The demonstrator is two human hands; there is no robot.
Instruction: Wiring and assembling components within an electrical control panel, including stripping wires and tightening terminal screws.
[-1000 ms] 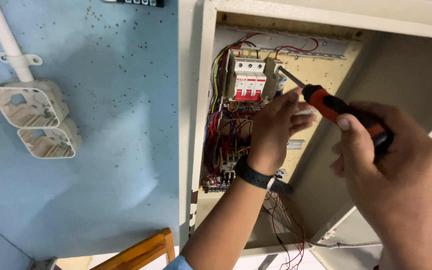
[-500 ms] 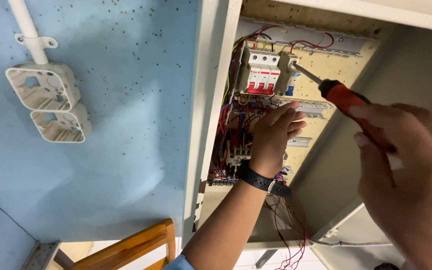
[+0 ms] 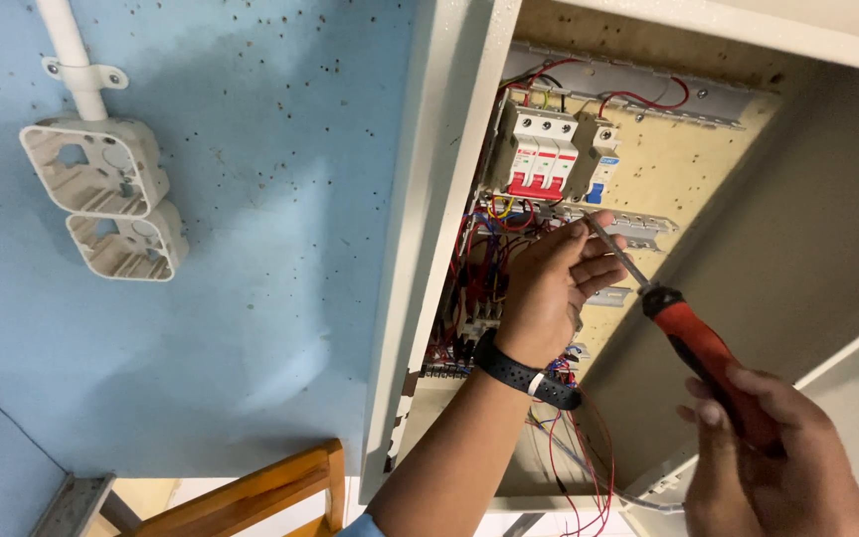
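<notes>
An open electrical panel box [image 3: 429, 199] hangs on a blue wall. Inside, white circuit breakers [image 3: 539, 151] with red toggles sit at the top, above a tangle of red, blue and yellow wires [image 3: 479, 268]. My left hand [image 3: 554, 288], a black band on its wrist, reaches into the box just below the breakers, with its fingers curled at the wiring. My right hand [image 3: 777, 467] grips a screwdriver [image 3: 688, 338] by its red and black handle. The metal shaft slants up-left, and its tip rests by my left hand's fingertips.
Two empty white junction boxes [image 3: 106, 194] are fixed to the blue wall at left, under a white conduit pipe [image 3: 72, 50]. The panel's door [image 3: 847, 249] stands open on the right. A wooden frame [image 3: 251, 497] shows at the bottom. Loose red wires [image 3: 579, 467] hang below.
The view has shifted, so the panel sits lower and more to the right. The screwdriver tip has dropped from beside the breakers to my left hand's fingertips. My right hand has moved down.
</notes>
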